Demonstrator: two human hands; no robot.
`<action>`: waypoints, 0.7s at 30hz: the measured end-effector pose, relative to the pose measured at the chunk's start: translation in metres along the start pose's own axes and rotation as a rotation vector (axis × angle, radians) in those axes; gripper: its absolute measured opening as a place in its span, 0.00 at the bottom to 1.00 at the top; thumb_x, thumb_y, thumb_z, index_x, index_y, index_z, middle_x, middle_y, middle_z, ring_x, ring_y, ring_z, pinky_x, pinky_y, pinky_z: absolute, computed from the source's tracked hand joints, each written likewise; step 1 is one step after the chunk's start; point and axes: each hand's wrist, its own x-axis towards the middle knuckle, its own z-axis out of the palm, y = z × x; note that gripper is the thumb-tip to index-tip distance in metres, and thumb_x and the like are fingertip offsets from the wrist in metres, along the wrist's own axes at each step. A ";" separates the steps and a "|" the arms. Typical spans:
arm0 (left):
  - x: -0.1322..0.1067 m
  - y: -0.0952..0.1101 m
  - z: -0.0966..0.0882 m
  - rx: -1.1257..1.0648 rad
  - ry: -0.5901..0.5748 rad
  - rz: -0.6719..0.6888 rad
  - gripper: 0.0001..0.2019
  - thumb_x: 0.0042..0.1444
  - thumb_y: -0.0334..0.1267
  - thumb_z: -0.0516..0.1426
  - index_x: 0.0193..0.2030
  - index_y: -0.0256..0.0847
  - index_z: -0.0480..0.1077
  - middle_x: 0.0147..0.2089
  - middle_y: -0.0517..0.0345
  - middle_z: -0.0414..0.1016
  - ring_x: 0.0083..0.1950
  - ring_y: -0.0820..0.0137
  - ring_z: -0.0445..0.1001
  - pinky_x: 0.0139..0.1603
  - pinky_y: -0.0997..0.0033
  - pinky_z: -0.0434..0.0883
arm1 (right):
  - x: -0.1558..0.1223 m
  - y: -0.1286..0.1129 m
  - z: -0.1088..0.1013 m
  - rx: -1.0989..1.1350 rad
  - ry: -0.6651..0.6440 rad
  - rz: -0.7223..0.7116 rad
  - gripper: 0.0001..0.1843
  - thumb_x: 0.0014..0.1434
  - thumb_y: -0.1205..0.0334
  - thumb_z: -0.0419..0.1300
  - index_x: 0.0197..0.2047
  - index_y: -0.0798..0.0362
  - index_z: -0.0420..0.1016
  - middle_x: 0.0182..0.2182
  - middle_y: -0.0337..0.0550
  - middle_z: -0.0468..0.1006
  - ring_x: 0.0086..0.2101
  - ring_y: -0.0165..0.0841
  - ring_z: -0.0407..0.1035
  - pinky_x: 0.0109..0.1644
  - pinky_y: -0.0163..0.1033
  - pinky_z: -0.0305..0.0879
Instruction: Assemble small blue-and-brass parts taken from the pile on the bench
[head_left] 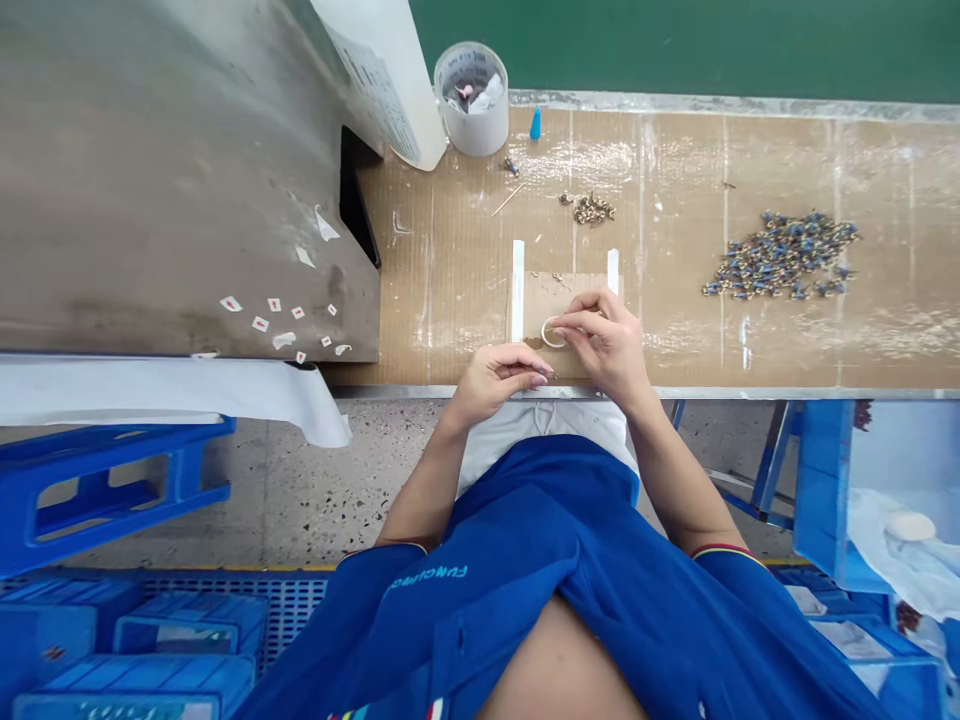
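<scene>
My left hand (499, 377) hovers at the near edge of the workbench with thumb and forefinger pinched on a tiny part I cannot make out. My right hand (604, 335) rests over a small brown cardboard pad (536, 300), its fingertips closed on a small whitish ring (553, 333). White tape strips (517, 285) border the pad on both sides. The two hands are close together, almost touching.
A pile of small blue-grey metal parts (784, 255) lies at the right of the bench. A smaller heap (592, 208), a blue cone tip (535, 123) and a white cup of scraps (472, 95) sit at the back. A grey machine housing (172, 180) stands left. Blue crates (112, 490) are on the floor.
</scene>
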 end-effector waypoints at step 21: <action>-0.005 -0.005 0.013 0.390 0.075 0.022 0.07 0.62 0.33 0.59 0.41 0.31 0.78 0.31 0.54 0.79 0.30 0.76 0.77 0.32 0.80 0.72 | -0.025 -0.021 -0.019 0.230 0.070 0.195 0.12 0.63 0.55 0.62 0.34 0.54 0.80 0.31 0.42 0.81 0.32 0.24 0.75 0.36 0.30 0.70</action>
